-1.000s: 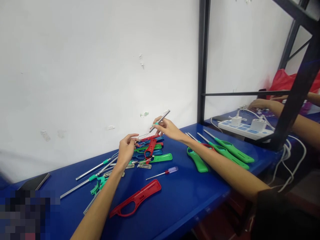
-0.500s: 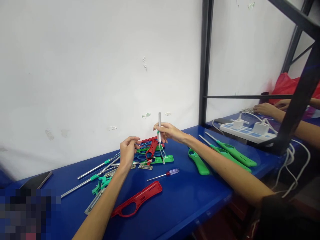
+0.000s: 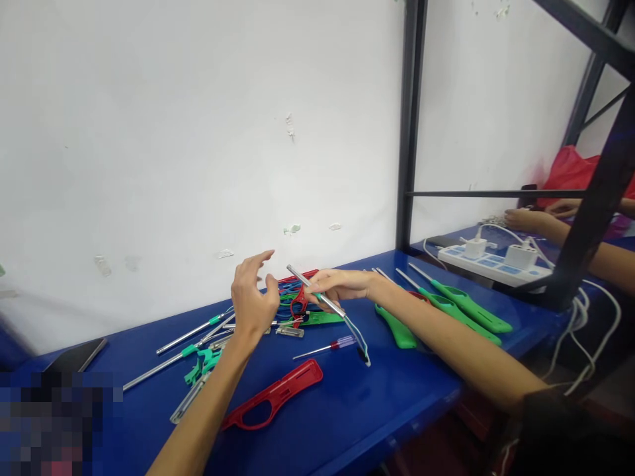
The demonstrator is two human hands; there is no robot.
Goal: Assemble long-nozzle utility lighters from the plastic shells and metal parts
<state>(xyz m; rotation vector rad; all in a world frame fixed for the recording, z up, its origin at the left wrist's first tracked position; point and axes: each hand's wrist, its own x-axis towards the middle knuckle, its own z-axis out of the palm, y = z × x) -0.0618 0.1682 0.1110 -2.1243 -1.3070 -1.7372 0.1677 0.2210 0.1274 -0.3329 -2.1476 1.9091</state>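
Observation:
My right hand [image 3: 333, 287] pinches a silver metal tube [image 3: 297, 276] that slants down to the right, with thin wires and a small dark piece dangling from its lower end. My left hand [image 3: 255, 294] is raised to the left of the tube, fingers apart, holding nothing. Under the hands lies a pile of red, green and blue plastic parts. A screwdriver [image 3: 342, 342] with a purple and red handle lies in front of it. Nearer to me rests a red handle shell [image 3: 292, 387]. Metal rods with teal pieces [image 3: 188, 351] lie on the left.
Green long-nosed lighters [image 3: 464, 309] lie on the right of the blue table [image 3: 347, 423]. Behind a black metal post [image 3: 407, 132] are a white power strip [image 3: 496, 263] and another person's hands. A dark phone [image 3: 74, 357] sits at the left.
The tube has tilted from upright to slanting, its wires swinging out to the right. My right hand has lowered slightly. My left hand has risen and its fingers have spread.

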